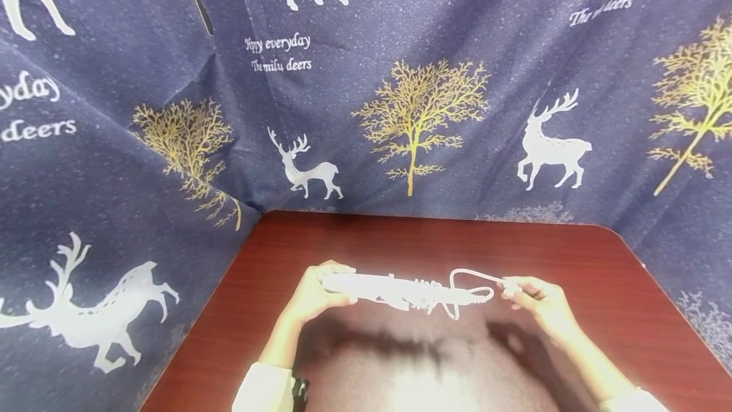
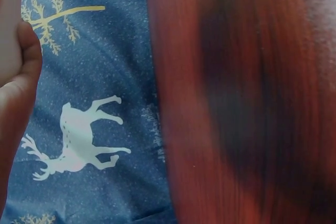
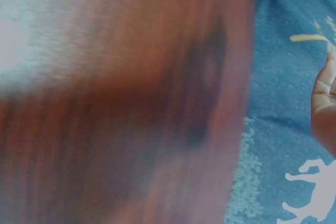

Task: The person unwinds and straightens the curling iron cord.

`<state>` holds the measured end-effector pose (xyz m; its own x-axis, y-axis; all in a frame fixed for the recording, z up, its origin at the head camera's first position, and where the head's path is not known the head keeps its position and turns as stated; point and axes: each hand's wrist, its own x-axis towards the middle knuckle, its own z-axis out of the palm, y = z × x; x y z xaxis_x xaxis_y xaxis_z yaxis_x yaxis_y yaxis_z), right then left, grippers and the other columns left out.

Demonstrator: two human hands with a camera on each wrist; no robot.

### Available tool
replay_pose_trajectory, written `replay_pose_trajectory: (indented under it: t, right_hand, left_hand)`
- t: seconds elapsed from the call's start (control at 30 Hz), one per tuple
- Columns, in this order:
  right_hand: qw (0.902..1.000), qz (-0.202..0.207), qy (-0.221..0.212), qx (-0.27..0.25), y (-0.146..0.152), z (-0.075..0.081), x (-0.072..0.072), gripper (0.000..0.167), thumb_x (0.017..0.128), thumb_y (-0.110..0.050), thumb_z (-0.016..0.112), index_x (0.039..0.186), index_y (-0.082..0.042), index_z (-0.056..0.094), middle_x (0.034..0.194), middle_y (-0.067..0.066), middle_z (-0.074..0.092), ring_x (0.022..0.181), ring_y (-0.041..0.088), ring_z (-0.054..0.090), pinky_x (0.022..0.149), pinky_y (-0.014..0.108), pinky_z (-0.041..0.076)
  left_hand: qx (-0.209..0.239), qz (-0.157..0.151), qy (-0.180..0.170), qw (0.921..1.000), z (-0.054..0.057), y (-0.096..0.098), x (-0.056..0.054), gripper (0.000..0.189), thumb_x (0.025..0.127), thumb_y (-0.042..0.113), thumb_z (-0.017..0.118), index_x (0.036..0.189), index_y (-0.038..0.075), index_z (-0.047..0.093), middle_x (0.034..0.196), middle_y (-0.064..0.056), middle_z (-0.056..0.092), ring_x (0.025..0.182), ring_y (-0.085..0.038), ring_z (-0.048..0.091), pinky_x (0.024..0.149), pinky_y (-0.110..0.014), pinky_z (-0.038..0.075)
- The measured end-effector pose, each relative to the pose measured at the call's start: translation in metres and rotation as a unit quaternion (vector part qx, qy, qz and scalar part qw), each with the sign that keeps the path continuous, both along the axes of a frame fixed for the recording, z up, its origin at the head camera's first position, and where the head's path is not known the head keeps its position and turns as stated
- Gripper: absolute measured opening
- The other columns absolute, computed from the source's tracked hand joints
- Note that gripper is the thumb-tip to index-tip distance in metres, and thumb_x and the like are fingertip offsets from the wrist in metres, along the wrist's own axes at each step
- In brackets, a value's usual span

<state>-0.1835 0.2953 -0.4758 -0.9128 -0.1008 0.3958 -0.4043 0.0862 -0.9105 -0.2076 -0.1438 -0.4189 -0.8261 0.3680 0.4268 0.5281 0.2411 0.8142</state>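
Observation:
A long white corded appliance (image 1: 366, 286), overexposed so its exact kind cannot be told, is held level above the table. My left hand (image 1: 318, 290) grips its left end, thumb on the near side and fingers on the far side. White cord (image 1: 424, 295) is wound in loops around its right part. From there a loose stretch of cord arcs to my right hand (image 1: 543, 305), which pinches the small white end piece (image 1: 510, 287), apparently the plug. The left wrist view shows part of the white body (image 2: 9, 40) against the left thumb; the right wrist view catches only a hand edge.
The reddish-brown wooden table (image 1: 343, 240) lies below, with shadows of both hands and a bright glare patch near the front. Blue cloth (image 1: 354, 113) printed with deer and trees hangs around its back and sides. A dark band (image 1: 300, 391) sits at the left wrist.

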Motion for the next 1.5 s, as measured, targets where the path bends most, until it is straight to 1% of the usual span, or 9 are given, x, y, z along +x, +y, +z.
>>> replay_pose_trajectory:
  t: [0.2, 0.33, 0.5, 0.67, 0.73, 0.93, 1.07, 1.17, 1.5]
  right_hand:
    - [1.0000, 0.005, 0.007, 0.000, 0.005, 0.021, 0.004, 0.021, 0.090, 0.009, 0.051, 0.109, 0.014, 0.057, 0.097, 0.012, 0.068, 0.081, 0.018, 0.066, 0.061, 0.034, 0.053]
    - [0.9951, 0.078, 0.011, -0.060, 0.009, 0.028, 0.009, 0.023, 0.091, 0.013, 0.045, 0.109, 0.012, 0.058, 0.098, 0.010, 0.068, 0.083, 0.016, 0.065, 0.064, 0.031, 0.053]
    - [0.9562, 0.233, -0.010, -0.177, 0.011, 0.029, 0.015, 0.037, 0.092, 0.019, 0.031, 0.115, 0.009, 0.057, 0.103, 0.016, 0.066, 0.088, 0.018, 0.063, 0.069, 0.027, 0.051]
    - [0.9377, 0.289, -0.036, -0.189, 0.017, 0.020, 0.019, 0.039, 0.092, 0.019, 0.027, 0.118, 0.010, 0.055, 0.105, 0.017, 0.065, 0.089, 0.019, 0.063, 0.068, 0.025, 0.050]
    - [0.9374, 0.292, -0.047, -0.183, 0.020, 0.016, 0.021, 0.040, 0.091, 0.020, 0.027, 0.116, 0.009, 0.057, 0.103, 0.017, 0.065, 0.088, 0.018, 0.063, 0.068, 0.024, 0.050]
    - [0.9665, 0.227, -0.105, -0.056, 0.028, 0.000, 0.031, 0.033, 0.087, 0.020, 0.039, 0.103, 0.002, 0.063, 0.083, 0.003, 0.066, 0.070, 0.014, 0.061, 0.054, 0.038, 0.051]
    - [0.9534, 0.256, -0.156, -0.028, 0.029, -0.005, 0.029, 0.023, 0.087, 0.018, 0.043, 0.101, 0.008, 0.057, 0.081, 0.010, 0.065, 0.065, 0.023, 0.062, 0.050, 0.049, 0.049]
    - [0.9470, 0.281, -0.155, -0.007, 0.028, -0.007, 0.024, 0.019, 0.086, 0.016, 0.045, 0.103, 0.013, 0.054, 0.085, 0.020, 0.065, 0.066, 0.028, 0.063, 0.054, 0.045, 0.050]
    - [0.9696, 0.157, -0.178, 0.058, 0.021, -0.013, 0.010, 0.019, 0.085, 0.005, 0.058, 0.102, 0.014, 0.057, 0.075, 0.017, 0.064, 0.056, 0.027, 0.061, 0.052, 0.043, 0.050]
  left_hand:
    - [-0.005, 0.018, -0.012, 0.9997, -0.003, 0.004, -0.003, 0.044, 0.063, -0.001, 0.082, 0.104, -0.004, 0.067, 0.093, -0.006, 0.065, 0.076, -0.016, 0.060, 0.067, -0.029, 0.049]
    - [-0.006, 0.028, -0.009, 0.9996, -0.005, 0.005, -0.003, 0.043, 0.064, -0.001, 0.081, 0.104, -0.006, 0.066, 0.093, -0.007, 0.065, 0.076, -0.016, 0.060, 0.068, -0.029, 0.048]
    - [0.006, 0.030, -0.007, 0.9995, -0.005, 0.007, -0.002, 0.043, 0.064, -0.001, 0.081, 0.104, -0.005, 0.067, 0.093, -0.009, 0.064, 0.078, -0.018, 0.061, 0.069, -0.029, 0.050]
    - [0.020, 0.036, -0.024, 0.9988, -0.005, 0.006, -0.003, 0.043, 0.064, -0.002, 0.081, 0.105, -0.005, 0.066, 0.095, -0.011, 0.064, 0.082, -0.018, 0.063, 0.072, -0.028, 0.051]
    - [0.021, 0.037, -0.027, 0.9987, -0.005, 0.006, -0.004, 0.043, 0.065, -0.002, 0.081, 0.105, -0.005, 0.066, 0.096, -0.011, 0.064, 0.083, -0.018, 0.062, 0.073, -0.028, 0.050]
    - [0.038, 0.036, -0.022, 0.9984, -0.007, 0.005, -0.005, 0.040, 0.067, -0.004, 0.078, 0.105, -0.007, 0.066, 0.095, -0.012, 0.065, 0.080, -0.016, 0.062, 0.071, -0.027, 0.050]
    - [0.060, 0.035, -0.032, 0.9971, -0.009, 0.004, -0.007, 0.040, 0.066, -0.007, 0.078, 0.104, -0.010, 0.065, 0.093, -0.013, 0.065, 0.078, -0.016, 0.063, 0.069, -0.026, 0.051]
    - [0.076, 0.032, -0.038, 0.9958, -0.010, 0.004, -0.008, 0.040, 0.065, -0.009, 0.077, 0.103, -0.011, 0.064, 0.093, -0.015, 0.066, 0.077, -0.016, 0.063, 0.069, -0.027, 0.051]
    - [0.099, 0.025, -0.064, 0.9928, -0.014, 0.006, -0.007, 0.038, 0.066, -0.010, 0.076, 0.102, -0.010, 0.065, 0.093, -0.016, 0.066, 0.078, -0.017, 0.064, 0.069, -0.029, 0.051]
